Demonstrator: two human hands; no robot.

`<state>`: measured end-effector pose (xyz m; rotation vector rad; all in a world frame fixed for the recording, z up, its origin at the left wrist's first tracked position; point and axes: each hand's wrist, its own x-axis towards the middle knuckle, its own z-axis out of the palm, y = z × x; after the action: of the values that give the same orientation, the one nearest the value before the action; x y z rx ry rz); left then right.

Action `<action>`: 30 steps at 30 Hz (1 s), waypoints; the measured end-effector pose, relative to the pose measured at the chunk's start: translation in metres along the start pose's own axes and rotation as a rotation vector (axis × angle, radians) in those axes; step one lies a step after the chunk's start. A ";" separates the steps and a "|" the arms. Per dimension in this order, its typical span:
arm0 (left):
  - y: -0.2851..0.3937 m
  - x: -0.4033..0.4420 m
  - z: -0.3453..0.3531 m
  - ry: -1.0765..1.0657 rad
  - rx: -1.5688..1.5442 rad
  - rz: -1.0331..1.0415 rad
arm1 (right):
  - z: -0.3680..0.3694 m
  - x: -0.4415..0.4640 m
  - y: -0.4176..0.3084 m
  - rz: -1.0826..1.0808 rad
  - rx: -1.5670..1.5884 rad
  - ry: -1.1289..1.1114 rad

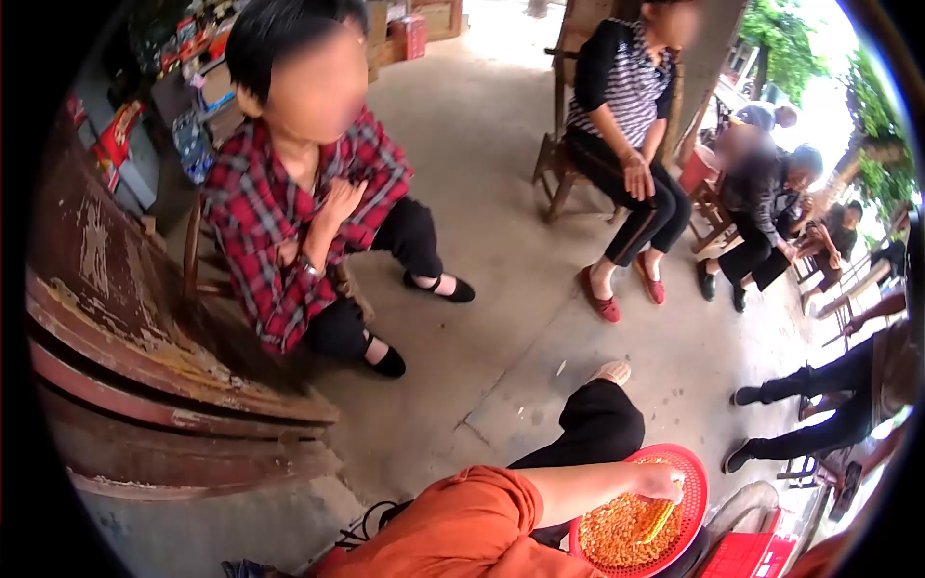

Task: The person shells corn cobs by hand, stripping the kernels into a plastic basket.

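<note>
Primary carrier: red plastic basket (701, 486), round, with a perforated wall. Contents: loose yellow-orange kernels (609, 532), spread across the basket base in an uneven layer (individual kernels are too small to count). Basket position: over the lap, against the dark trousers (605, 416).

Ground surface: grey concrete floor (472, 193), marked by a thin crack and small dark spots. A pale fleck (561, 367) lies near the crack. A wooden chair (552, 173) stands upright on the floor, its legs in direct contact.
</note>
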<state>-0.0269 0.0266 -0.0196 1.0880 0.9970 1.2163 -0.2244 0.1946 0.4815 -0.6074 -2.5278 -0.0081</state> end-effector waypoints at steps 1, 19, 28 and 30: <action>0.012 -0.006 -0.005 0.020 -0.025 0.001 | 0.007 0.000 -0.010 -0.032 -0.014 -0.033; 0.034 -0.010 -0.016 0.287 0.024 -0.097 | 0.051 -0.240 0.022 -0.250 0.192 -0.729; 0.026 -0.001 -0.007 0.372 -0.280 -0.113 | 0.132 -0.453 0.118 0.175 0.469 -0.842; 0.044 -0.013 -0.012 0.389 -0.242 -0.089 | 0.139 -0.480 0.122 0.265 0.449 -0.798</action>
<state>-0.0485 0.0157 0.0211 0.6235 1.1418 1.4645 0.1205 0.1204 0.1073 -0.8661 -2.9901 1.0566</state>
